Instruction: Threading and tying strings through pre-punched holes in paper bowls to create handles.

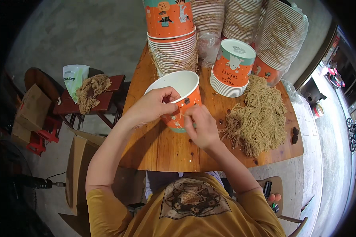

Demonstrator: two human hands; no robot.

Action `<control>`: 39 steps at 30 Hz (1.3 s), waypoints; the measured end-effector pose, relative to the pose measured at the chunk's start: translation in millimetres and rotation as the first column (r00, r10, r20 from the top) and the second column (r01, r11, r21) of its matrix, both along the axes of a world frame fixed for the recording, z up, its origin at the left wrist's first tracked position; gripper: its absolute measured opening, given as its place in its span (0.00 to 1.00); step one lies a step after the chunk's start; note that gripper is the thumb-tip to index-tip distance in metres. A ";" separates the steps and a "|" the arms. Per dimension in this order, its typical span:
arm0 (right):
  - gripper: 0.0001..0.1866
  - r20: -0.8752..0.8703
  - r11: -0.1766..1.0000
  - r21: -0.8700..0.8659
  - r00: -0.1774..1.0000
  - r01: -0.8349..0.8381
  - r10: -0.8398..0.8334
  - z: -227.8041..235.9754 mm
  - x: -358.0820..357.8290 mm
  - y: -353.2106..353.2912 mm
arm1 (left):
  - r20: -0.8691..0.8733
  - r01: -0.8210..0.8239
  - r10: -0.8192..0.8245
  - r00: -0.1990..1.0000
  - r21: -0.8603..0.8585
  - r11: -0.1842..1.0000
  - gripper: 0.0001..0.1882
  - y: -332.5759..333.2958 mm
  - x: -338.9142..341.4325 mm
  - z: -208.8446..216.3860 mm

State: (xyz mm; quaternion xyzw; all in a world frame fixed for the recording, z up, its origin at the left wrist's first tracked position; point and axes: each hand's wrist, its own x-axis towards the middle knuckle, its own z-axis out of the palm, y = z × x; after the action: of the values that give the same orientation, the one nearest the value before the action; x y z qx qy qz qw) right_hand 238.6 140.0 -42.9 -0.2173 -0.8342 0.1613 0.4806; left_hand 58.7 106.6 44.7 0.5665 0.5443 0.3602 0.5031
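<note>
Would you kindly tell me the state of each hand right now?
Left hand: closed on the rim of the orange paper bucket.
Right hand: curled closed at the bucket's side; what it pinches, if anything, cannot be told.

Bucket (182, 83) partly behind the fingers (196, 113)

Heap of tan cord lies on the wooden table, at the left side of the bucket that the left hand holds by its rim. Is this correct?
Not quite: the side is wrong. In the head view, the heap of tan cord lies on the wooden table, at the right side of the bucket that the left hand holds by its rim.
</note>
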 end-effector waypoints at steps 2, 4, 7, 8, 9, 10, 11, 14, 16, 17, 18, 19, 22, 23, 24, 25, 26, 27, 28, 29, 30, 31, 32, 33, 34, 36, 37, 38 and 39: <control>0.07 0.009 0.977 -0.211 1.000 0.029 -0.028 7.5 3.2 -6.6 | -0.009 -0.008 0.008 1.000 -0.016 1.000 0.08 -1.1 1.4 -0.9; 0.07 0.023 0.910 -0.411 0.998 0.062 -0.058 9.3 4.7 -7.9 | -0.010 -0.006 0.007 1.000 0.043 0.999 0.08 -1.3 4.2 -1.5; 0.06 -0.145 0.906 -0.423 0.988 -0.011 -0.056 8.5 4.1 -2.6 | -0.019 0.061 -0.060 0.998 0.093 0.994 0.09 1.4 5.5 -7.6; 0.07 -0.199 0.939 -0.344 0.979 -0.023 -0.049 9.5 2.9 -1.7 | -0.020 0.062 -0.060 0.998 0.094 0.994 0.09 1.8 6.5 -8.6; 0.07 -0.252 0.965 -0.262 0.967 -0.030 -0.038 10.5 1.7 -1.1 | 0.018 0.059 -0.061 0.998 0.071 0.996 0.09 1.8 8.2 -9.6; 0.07 -0.302 0.983 -0.178 0.953 -0.034 -0.021 10.8 1.5 -0.6 | 0.056 0.057 -0.059 0.997 0.047 0.997 0.09 1.9 9.4 -10.2; 0.07 -0.302 0.984 -0.178 0.953 -0.034 -0.022 10.6 2.4 -0.7 | 0.056 0.057 -0.060 0.997 0.048 0.997 0.09 1.6 10.1 -9.0; 0.11 -0.099 0.990 0.133 0.994 0.047 -0.033 7.7 6.2 -0.2 | 0.039 0.036 -0.038 0.999 0.056 0.998 0.08 1.0 11.2 -5.9; 0.12 -0.054 0.982 0.190 0.999 0.002 0.009 3.8 7.1 -4.1 | 0.058 0.057 -0.056 0.997 -0.021 0.998 0.08 3.1 8.6 -8.0; 0.12 -0.006 0.968 0.245 0.999 -0.047 0.050 1.7 7.5 -6.0 | 0.058 0.057 -0.056 0.997 -0.020 0.998 0.08 4.0 7.7 -9.4; 0.13 -0.023 0.979 0.197 0.998 -0.060 0.066 -0.7 8.1 -6.0 | 0.014 0.063 -0.063 0.998 0.007 0.998 0.07 4.9 6.9 -10.8; 0.13 -0.023 0.979 0.195 0.998 -0.060 0.066 1.2 9.1 -6.4 | -0.030 0.069 -0.068 0.997 0.031 0.997 0.06 5.0 6.3 -12.3; 0.10 -0.143 0.987 0.147 0.989 0.068 -0.047 8.2 12.7 -2.3 | -0.052 0.076 -0.073 0.996 0.058 0.995 0.06 3.7 8.1 -9.2; 0.10 -0.142 0.986 0.147 0.988 0.073 -0.052 6.9 12.5 -2.0 | -0.051 0.081 -0.078 0.996 0.057 0.995 0.06 4.1 9.4 -9.0; 0.10 -0.122 0.983 0.167 0.991 0.071 -0.051 4.8 11.3 -2.0 | -0.028 0.068 -0.066 0.997 0.070 0.995 0.05 4.4 10.8 -9.0; 0.11 -0.102 0.980 0.189 0.994 0.062 -0.043 2.4 9.7 -1.4 | -0.005 0.048 -0.048 0.999 0.083 0.995 0.05 3.6 10.9 -8.5; 0.10 -0.052 0.991 0.134 0.999 0.018 -0.011 -3.7 10.8 -0.9 | -0.006 0.047 -0.047 0.999 0.084 0.995 0.05 3.1 10.6 -7.9; 0.10 -0.053 0.991 0.135 0.999 0.017 -0.010 -5.2 10.7 -1.7 | -0.023 0.040 -0.038 0.999 0.085 0.996 0.06 2.7 9.9 -7.5; 0.10 -0.076 0.992 0.121 0.997 0.014 -0.005 -6.8 10.9 -1.8 | -0.037 0.036 -0.033 0.999 0.084 0.996 0.06 3.8 10.0 -8.3; 0.10 -0.099 0.994 0.108 0.995 0.010 0.000 -7.9 11.2 -1.7 | -0.036 0.039 -0.036 0.999 0.084 0.996 0.06 5.0 10.7 -8.9; 0.10 -0.098 0.994 0.107 0.995 0.014 -0.003 -6.9 12.2 -2.1 | -0.035 0.043 -0.040 0.999 0.089 0.995 0.06 6.3 11.7 -9.5; 0.09 -0.107 0.997 -0.065 0.993 0.041 -0.048 -3.1 12.4 -5.9 | -0.035 0.043 -0.040 0.999 0.092 0.995 0.07 4.4 11.7 -9.4; 0.08 -0.109 0.970 -0.234 0.990 0.066 -0.094 2.2 12.8 -9.9 | -0.035 0.041 -0.039 0.999 0.088 0.995 0.07 2.9 11.3 -9.3; 0.07 -0.099 0.937 -0.344 0.991 0.056 -0.095 11.1 12.4 -12.1 | -0.017 0.034 -0.033 0.999 0.075 0.997 0.07 1.7 10.9 -9.0; 0.07 -0.098 0.937 -0.345 0.990 0.062 -0.101 16.9 13.0 -11.3 | 0.003 0.033 -0.033 0.999 0.064 0.997 0.08 3.0 11.8 -8.9; 0.07 -0.012 0.908 -0.405 0.992 0.109 -0.124 24.3 13.4 -9.3 | 0.000 0.042 -0.042 0.999 0.065 0.997 0.09 3.6 15.4 -8.2; 0.07 -0.012 0.908 -0.405 0.992 0.109 -0.125 26.0 12.5 -8.7 | -0.004 0.040 -0.040 0.999 0.069 0.997 0.10 3.4 16.2 -7.7; 0.07 0.033 0.888 -0.439 0.990 0.140 -0.139 27.2 11.3 -8.3 | -0.004 0.040 -0.040 0.999 0.069 0.997 0.10 4.4 15.5 -9.7; 0.07 0.079 0.865 -0.471 0.985 0.172 -0.152 27.8 10.3 -7.8 | -0.024 0.068 -0.066 0.998 0.081 0.994 0.11 6.2 14.2 -13.4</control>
State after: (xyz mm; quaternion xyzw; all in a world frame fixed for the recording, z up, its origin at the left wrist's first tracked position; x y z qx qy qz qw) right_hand 249.0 132.2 -15.1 -0.4009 -0.7570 0.3160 0.4079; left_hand 73.0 112.8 31.4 0.6085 0.5150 0.3590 0.4854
